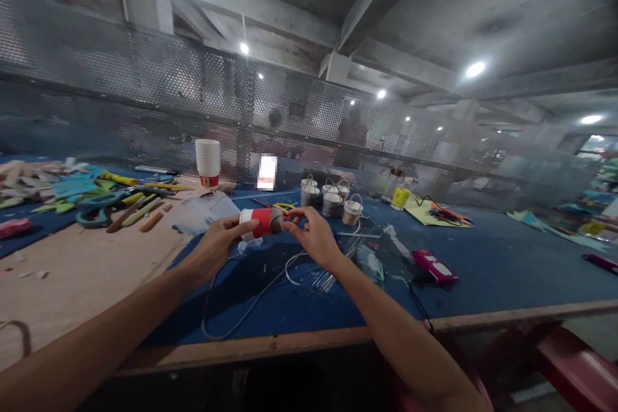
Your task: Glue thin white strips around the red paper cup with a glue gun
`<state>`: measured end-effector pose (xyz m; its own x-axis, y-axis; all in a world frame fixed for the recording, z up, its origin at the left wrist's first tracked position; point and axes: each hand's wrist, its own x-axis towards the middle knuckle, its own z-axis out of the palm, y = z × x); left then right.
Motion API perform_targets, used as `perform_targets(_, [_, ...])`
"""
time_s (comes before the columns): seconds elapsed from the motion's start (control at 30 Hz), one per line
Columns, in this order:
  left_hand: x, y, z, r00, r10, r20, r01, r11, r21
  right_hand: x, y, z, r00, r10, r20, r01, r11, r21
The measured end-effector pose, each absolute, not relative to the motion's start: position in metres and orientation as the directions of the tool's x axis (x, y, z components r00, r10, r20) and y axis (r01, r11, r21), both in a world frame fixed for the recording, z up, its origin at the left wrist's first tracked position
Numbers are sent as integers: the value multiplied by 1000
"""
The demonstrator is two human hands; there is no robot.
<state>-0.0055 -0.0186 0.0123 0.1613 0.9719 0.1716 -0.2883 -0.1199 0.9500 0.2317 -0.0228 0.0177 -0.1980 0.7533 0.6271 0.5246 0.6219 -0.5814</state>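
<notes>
A red-and-white paper cup (262, 223) lies sideways in my left hand (223, 241), whose thumb and fingers close around its white rim end. Grey cord (276, 221) is wound around the cup's other end. There my right hand (311, 235) has its fingers pinched together at the cord, close against the cup. A long loose length of grey cord (226, 338) loops over the blue table below both hands. Behind the cup lies a yellow-handled tool (283, 207), partly hidden.
Several small cord-wrapped cups with handles (331, 201) stand beyond my right hand. Left are a stack of paper cups (207, 161), scissors (99, 209) and cut scraps. Thin wires (333, 270), a magenta box (434, 268) and a glue bottle (400, 195) lie or stand right.
</notes>
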Motion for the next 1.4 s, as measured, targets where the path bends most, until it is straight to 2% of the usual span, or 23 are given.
perform_targets(0.17, [-8, -14, 14, 74, 980, 183, -319, -151, 936, 231, -26, 16, -271, 702, 659, 526, 681, -509])
perform_targets(0.3, [-10, -11, 15, 5, 982, 189, -327, -177, 929, 229, -35, 20, -429, 698, 574, 527, 709, -468])
perform_targets(0.4, [-12, -12, 17, -16, 981, 191, -341, -185, 921, 235, -40, 27, -469, 721, 511, 618, 681, -393])
perform_targets(0.5, [-13, -14, 21, -2, 976, 219, -352, -206, 913, 253, -41, 37, -344, 836, 427, 796, 501, -340])
perform_targets(0.57, [-14, -16, 22, 25, 971, 239, -346, -216, 913, 270, -39, 41, -165, 929, 331, 910, 273, -311])
perform_targets(0.67, [-15, -13, 19, 43, 971, 234, -354, -204, 913, 291, -35, 40, 20, 987, 161, 984, 9, -177])
perform_targets(0.73, [-15, -10, 15, 42, 974, 223, -383, -191, 904, 300, -34, 36, 74, 992, 106, 990, -60, -131])
perform_targets(0.87, [-14, -9, 13, 85, 978, 193, -416, -141, 898, 307, -31, 28, 122, 989, 82, 986, -111, -123])
perform_targets(1.0, [-14, -15, 17, 112, 979, 168, -420, -107, 901, 316, -27, 23, 119, 992, 41, 981, -111, -161])
perform_targets(1.13, [-13, -19, 19, 157, 980, 121, -415, -45, 909, 325, -21, 19, 90, 994, 60, 959, -70, -274])
perform_targets(1.33, [-12, -20, 18, 110, 985, 131, -414, -74, 907, 321, -19, 27, 100, 973, 206, 849, 25, -527])
perform_targets(1.4, [-11, -20, 18, 88, 986, 140, -402, -94, 911, 312, -23, 33, 80, 966, 247, 750, 105, -653])
